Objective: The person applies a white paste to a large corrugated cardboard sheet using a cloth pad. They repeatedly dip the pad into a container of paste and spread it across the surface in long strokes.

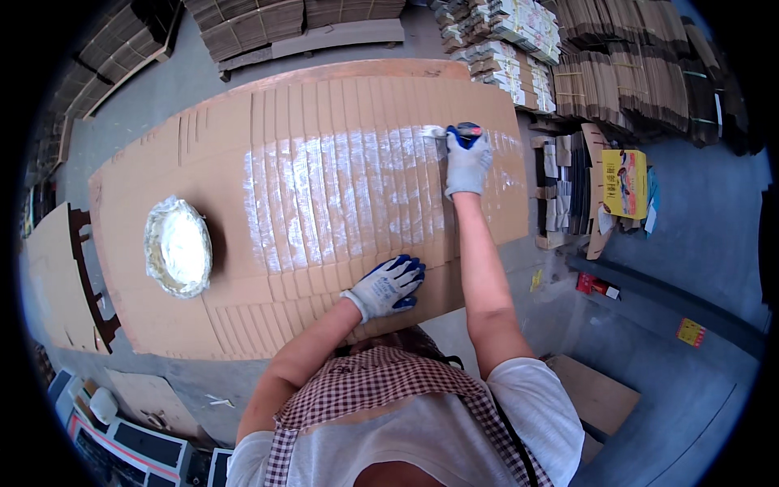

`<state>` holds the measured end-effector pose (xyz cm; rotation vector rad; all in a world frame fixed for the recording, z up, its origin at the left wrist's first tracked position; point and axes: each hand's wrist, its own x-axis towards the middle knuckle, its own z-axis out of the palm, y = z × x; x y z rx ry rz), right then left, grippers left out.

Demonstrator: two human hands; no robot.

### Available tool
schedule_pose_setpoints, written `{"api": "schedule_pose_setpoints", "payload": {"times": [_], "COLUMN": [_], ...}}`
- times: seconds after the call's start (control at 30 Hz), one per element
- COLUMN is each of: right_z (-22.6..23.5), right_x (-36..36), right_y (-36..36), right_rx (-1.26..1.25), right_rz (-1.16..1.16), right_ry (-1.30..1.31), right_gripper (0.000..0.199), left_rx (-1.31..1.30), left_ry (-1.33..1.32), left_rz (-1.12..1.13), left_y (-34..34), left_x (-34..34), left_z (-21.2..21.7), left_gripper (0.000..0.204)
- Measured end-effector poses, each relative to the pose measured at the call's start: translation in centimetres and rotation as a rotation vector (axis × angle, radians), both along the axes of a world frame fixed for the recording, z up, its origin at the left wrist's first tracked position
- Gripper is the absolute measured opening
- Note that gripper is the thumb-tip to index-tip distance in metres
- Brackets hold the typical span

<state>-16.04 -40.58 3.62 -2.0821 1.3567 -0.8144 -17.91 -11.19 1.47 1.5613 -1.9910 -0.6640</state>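
Two gloved hands are at work over a fanned row of flat cardboard blanks (pixel 324 154) laid overlapping on the worktop. The right hand (pixel 468 159) reaches out to the far right of the row, its fingers closed round the handle of a glue brush (pixel 436 131) whose bristles touch the cardboard. The left hand (pixel 388 286) lies flat on the near edge of the blanks, fingers spread and holding nothing, pinning the stack. A wet white band of glue (pixel 341 191) already covers the overlapped edges from about the middle of the row across to the brush; by the look of it, most of the band is coated, with only the last few blanks at the right end still bare. A foil-lined bowl of white glue (pixel 178 246) sits on the cardboard well to the left, apart from both hands.
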Motion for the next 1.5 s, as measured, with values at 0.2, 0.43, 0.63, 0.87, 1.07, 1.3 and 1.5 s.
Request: {"api": "schedule_pose_setpoints", "payload": {"times": [0.2, 0.43, 0.63, 0.87, 1.07, 1.3, 1.5], "right_z": [2.3, 2.2, 2.0, 3.0, 3.9, 4.6, 6.1], "right_x": [1.5, -1.0, 0.2, -2.0, -0.2, 5.7, 6.3], "right_y": [2.3, -4.1, -2.6, -6.0, -2.0, 6.4, 5.2], "right_rx": [-0.013, -0.161, -0.120, -0.138, -0.070, -0.015, -0.079], "right_rz": [0.150, -0.043, 0.078, -0.004, 0.063, 0.273, 0.222], "right_ry": [0.044, 0.229, 0.242, 0.331, 0.299, 0.138, 0.368], "right_gripper": [0.042, 0.043, 0.048, 0.044, 0.051, 0.044, 0.041], "left_rx": [0.009, 0.007, 0.010, -0.021, 0.016, 0.013, -0.033], "left_ry": [0.002, 0.000, 0.005, 0.006, -0.004, -0.036, -0.022], "left_rz": [-0.002, -0.003, -0.013, 0.011, 0.011, 0.006, 0.025], "left_y": [0.2, -0.1, -0.4, -0.2, -0.1, 0.0, 0.2], "left_x": [-0.2, 0.0, 0.0, -0.1, 0.0, 0.2, 0.2], "left_z": [-0.4, -0.1, -0.1, -0.1, -0.2, 0.4, -0.1], "left_gripper": [0.053, 0.053, 0.052, 0.050, 0.051, 0.055, 0.056]}}
